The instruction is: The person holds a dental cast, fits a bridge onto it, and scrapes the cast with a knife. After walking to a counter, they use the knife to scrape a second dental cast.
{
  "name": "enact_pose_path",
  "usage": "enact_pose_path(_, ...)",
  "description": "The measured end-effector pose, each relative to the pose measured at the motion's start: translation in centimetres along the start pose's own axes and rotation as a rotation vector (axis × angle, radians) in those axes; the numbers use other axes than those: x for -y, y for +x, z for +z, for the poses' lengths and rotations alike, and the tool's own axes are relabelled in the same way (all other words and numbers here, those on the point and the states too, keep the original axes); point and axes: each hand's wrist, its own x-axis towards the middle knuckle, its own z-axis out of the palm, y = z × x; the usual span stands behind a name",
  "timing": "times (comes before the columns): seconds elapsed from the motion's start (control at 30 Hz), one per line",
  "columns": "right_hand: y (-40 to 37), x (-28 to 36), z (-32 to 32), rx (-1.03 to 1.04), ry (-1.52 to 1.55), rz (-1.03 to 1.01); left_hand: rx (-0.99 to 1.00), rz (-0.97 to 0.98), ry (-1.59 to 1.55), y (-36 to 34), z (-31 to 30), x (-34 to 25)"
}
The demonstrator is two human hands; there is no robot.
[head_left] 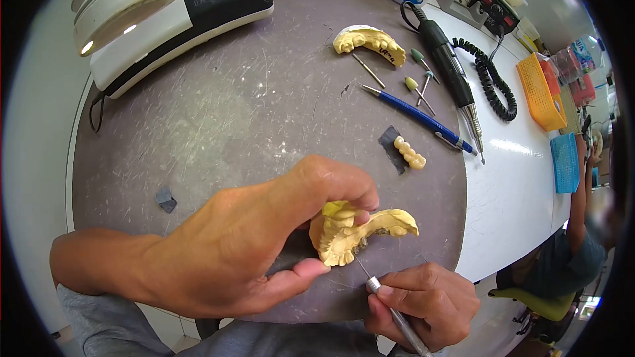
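Observation:
My left hand [258,231] is closed around a yellow plaster dental model [390,221], a curved arch with teeth, held just above the bench. Thumb and fingers grip its left part, hiding some of it. In my right hand [426,301], pinched like a pen, is a slim metal-handled pointed tool [405,327]. Its thin tip reaches the model's lower edge, close to some small dark areas among the teeth. Farther up lies a tooth-coloured dental bridge [410,153], partly over a dark grey scrap of paper [391,147].
A blue mechanical pencil [420,118], several grinding burs [417,86], a second plaster model [370,43] and a black dental handpiece [446,59] lie toward the back right. A white machine [178,26] stands back left. Orange [539,89] and blue baskets [565,162] sit right, near another person [562,258].

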Motion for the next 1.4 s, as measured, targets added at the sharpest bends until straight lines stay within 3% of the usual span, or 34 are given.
enact_pose_path(0.5,0.0,0.0,-0.2,0.022,-0.018,0.007,-0.003,0.044,0.109,0.5,-1.0,0.0)
enact_pose_path(0.67,-0.1,0.0,-0.4,0.028,0.001,0.000,-0.040,-0.048,0.143,0.5,-1.4,-0.4)
enact_pose_path(1.4,0.1,-0.2,-0.1,-0.019,-0.008,-0.026,-0.018,-0.076,0.172,0.7,-1.5,-0.6)
